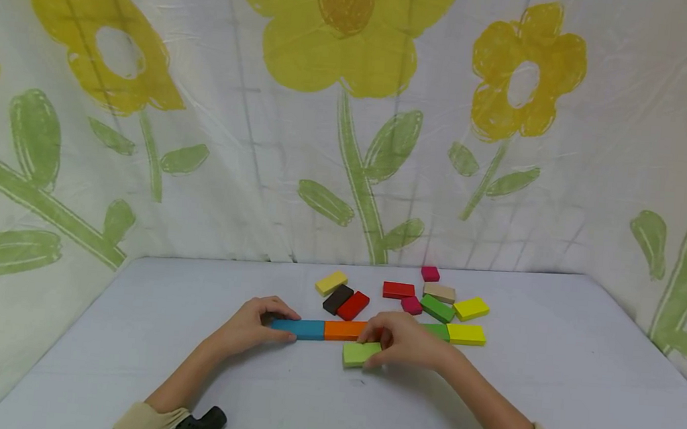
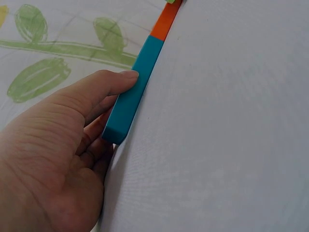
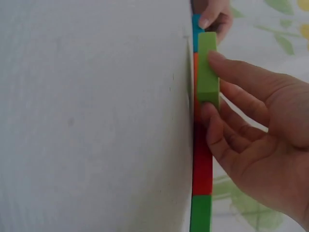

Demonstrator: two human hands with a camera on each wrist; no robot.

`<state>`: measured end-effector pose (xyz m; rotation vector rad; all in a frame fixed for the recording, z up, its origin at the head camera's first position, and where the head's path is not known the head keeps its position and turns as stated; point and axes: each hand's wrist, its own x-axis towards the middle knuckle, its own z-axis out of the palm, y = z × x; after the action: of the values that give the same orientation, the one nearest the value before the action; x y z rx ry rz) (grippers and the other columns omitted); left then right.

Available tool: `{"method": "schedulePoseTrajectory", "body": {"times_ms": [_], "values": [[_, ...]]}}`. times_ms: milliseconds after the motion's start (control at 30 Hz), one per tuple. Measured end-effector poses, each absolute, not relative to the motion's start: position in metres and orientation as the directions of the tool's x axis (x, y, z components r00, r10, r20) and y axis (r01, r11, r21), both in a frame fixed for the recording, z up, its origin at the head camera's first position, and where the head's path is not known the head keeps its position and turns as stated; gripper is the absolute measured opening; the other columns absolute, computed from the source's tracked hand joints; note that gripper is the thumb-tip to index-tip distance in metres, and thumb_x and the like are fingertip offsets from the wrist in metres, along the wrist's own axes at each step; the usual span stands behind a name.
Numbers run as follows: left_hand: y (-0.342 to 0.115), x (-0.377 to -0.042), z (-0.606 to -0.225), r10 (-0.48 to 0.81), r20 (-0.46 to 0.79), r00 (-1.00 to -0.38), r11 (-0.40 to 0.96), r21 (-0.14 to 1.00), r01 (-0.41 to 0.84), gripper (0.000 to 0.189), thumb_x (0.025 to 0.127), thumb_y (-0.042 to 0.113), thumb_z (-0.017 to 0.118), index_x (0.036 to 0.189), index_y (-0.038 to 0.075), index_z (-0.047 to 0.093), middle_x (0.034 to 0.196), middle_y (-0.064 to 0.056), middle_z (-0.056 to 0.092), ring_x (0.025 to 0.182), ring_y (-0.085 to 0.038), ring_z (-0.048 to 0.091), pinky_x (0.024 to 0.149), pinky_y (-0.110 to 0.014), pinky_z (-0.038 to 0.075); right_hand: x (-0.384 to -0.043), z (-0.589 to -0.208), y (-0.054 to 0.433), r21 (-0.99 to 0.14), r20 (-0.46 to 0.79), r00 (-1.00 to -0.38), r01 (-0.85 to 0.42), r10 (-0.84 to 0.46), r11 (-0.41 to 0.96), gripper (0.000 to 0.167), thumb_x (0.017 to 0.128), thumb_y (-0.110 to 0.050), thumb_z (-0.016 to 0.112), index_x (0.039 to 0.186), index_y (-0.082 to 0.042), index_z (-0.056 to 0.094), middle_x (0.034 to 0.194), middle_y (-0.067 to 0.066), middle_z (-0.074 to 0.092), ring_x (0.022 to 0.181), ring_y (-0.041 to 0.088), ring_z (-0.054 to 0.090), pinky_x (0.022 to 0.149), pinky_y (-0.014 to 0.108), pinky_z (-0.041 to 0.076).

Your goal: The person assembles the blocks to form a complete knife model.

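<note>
A straight row of flat blocks lies across the table: blue [image 1: 309,331], orange [image 1: 342,330], red [image 3: 203,162], green [image 1: 438,331] and yellow [image 1: 467,335]. My left hand [image 1: 250,328] holds the left end of the blue block, thumb on its near side and fingers behind it. In front of the row, my right hand [image 1: 409,341] pinches a light green block [image 1: 359,355] between thumb and fingers. That block overlaps the orange one in the right wrist view. In the head view, the right hand hides the red block.
Behind the row lie loose blocks: a yellow one [image 1: 331,283], a dark brown one [image 1: 337,299] and a red one [image 1: 353,305], plus several more farther right, including a beige one [image 1: 443,293]. A white curtain [image 1: 258,221] with painted flowers hangs behind the white-covered table [image 1: 315,414].
</note>
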<state>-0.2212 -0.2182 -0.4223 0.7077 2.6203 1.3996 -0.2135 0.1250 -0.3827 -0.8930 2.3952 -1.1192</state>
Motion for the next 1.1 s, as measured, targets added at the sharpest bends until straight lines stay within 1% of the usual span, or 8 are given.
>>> {"method": "schedulePoseTrajectory", "body": {"times_ms": [400, 700, 1100], "values": [[-0.2188, -0.2219, -0.4235, 0.443, 0.146, -0.885, 0.468, 0.804, 0.366, 0.028, 0.089, 0.019, 0.086, 0.114, 0.008, 0.081, 0.11, -0.005, 0.073, 0.103, -0.016, 0.06, 0.088, -0.026, 0.049, -0.2106, -0.3849, 0.1239, -0.792, -0.042, -0.745, -0.381, -0.665, 0.476, 0.025, 0.087, -0.013, 0.087, 0.109, -0.007, 0.076, 0.099, -0.003, 0.071, 0.079, 0.009, 0.06, 0.071, 0.02, 0.054], [-0.2189, -0.2218, -0.4238, 0.444, 0.147, -0.884, 0.466, 0.805, 0.368, 0.028, 0.089, 0.019, 0.086, 0.114, 0.009, 0.081, 0.111, -0.005, 0.073, 0.104, -0.018, 0.06, 0.089, -0.026, 0.049, -0.2105, -0.3871, 0.1235, -0.759, 0.001, -0.777, -0.41, -0.629, 0.506, 0.022, 0.087, -0.014, 0.088, 0.105, -0.007, 0.077, 0.095, -0.001, 0.065, 0.078, 0.009, 0.059, 0.071, 0.02, 0.054], [-0.2184, -0.2209, -0.4225, 0.44, 0.144, -0.886, 0.469, 0.805, 0.364, 0.028, 0.089, 0.02, 0.086, 0.114, 0.009, 0.081, 0.112, -0.005, 0.073, 0.104, -0.017, 0.061, 0.09, -0.026, 0.049, -0.2098, -0.3884, 0.1207, -0.745, 0.011, -0.812, -0.396, -0.584, 0.537, 0.025, 0.086, -0.015, 0.089, 0.105, -0.007, 0.076, 0.092, -0.001, 0.065, 0.077, 0.011, 0.058, 0.068, 0.02, 0.053]]}}
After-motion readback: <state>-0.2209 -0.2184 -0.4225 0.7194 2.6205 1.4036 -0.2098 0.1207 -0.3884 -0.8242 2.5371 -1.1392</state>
